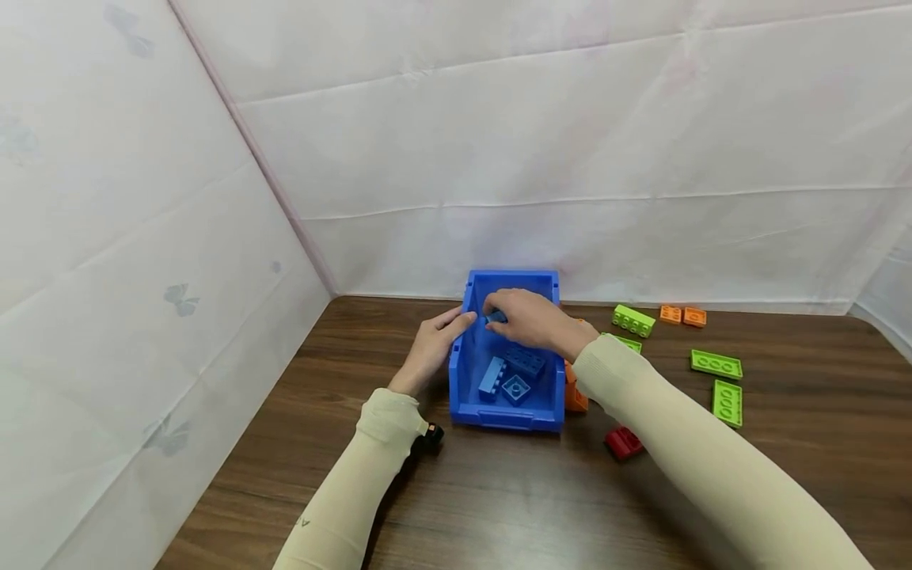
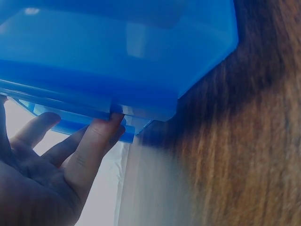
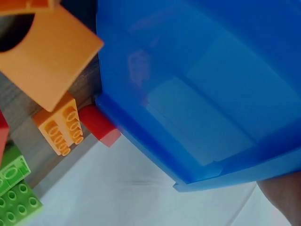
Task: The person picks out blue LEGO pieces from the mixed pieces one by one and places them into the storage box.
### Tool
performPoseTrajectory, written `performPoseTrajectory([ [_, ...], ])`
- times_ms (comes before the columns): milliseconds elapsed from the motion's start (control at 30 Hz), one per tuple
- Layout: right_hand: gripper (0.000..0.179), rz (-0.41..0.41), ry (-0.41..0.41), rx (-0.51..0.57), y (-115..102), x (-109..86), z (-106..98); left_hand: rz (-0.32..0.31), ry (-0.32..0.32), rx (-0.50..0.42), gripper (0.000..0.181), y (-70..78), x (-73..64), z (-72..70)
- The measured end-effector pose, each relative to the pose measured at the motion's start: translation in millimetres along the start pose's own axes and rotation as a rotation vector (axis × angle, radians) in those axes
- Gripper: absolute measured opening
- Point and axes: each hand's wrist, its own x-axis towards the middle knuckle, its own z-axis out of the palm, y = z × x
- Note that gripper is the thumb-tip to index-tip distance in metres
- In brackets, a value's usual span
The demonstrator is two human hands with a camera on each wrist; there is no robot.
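A blue storage bin [image 1: 507,419] stands on the wooden table in front of me. My left hand [image 1: 431,345] grips its left rim, the thumb at the top edge; the left wrist view shows the fingers [image 2: 91,146] bent against that rim. Inside the bin, toward its back, my right hand [image 1: 533,318] pinches a small blue brick [image 1: 496,317], mostly covered by the fingers. Below that hand, several blue bricks lie on the bin floor, among them a narrow brick [image 1: 492,378] and a square brick [image 1: 516,389]. The right wrist view shows the bin's inner wall [image 3: 211,103] but not the pinched brick.
Close along the bin's right side are orange bricks [image 3: 51,61] and a red piece [image 3: 99,125]. Another red brick [image 1: 623,443] lies under the right forearm. Farther right are lime green bricks [image 1: 716,364] and small orange bricks [image 1: 670,314]. A pale cloth wall [image 1: 570,245] borders the table's back.
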Motion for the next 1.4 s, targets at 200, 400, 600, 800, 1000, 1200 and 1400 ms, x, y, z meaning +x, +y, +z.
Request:
performPoseTrajectory([
  [200, 0.032, -0.028, -0.09, -0.035, 1.6, 5.8, 5.2, 0.005, -0.002, -0.018, 0.064, -1.0, 2.0, 5.2],
  [400, 0.033, 0.001, -0.155, -0.051, -2.3, 13.8, 9.3, 0.013, 0.005, -0.015, 0.06, 1.0, 1.3, 4.3],
  [600, 0.028, 0.023, -0.186, -0.081, -4.1, 20.0, 12.3, 0.004, 0.012, -0.019, 0.06, 2.0, 1.8, 3.1],
  [800, 0.025, 0.015, -0.242, -0.118, -3.8, 22.3, 13.8, -0.002, 0.011, -0.032, 0.059, 2.8, 1.4, 2.2],
  [1000, 0.024, 0.064, -0.308, -0.097, -2.2, 22.4, 13.6, -0.007, 0.0, -0.043, 0.063, 3.2, 1.3, 2.4],
  [1200, 0.024, 0.092, -0.349, -0.076, -0.2, 22.8, 13.7, -0.004, 0.001, -0.054, 0.065, 4.6, 1.8, 3.1],
  [1400, 0.028, 0.119, -0.365, -0.053, -0.9, 23.7, 14.3, -0.004, 0.001, -0.036, 0.064, 5.0, 0.3, 1.4],
])
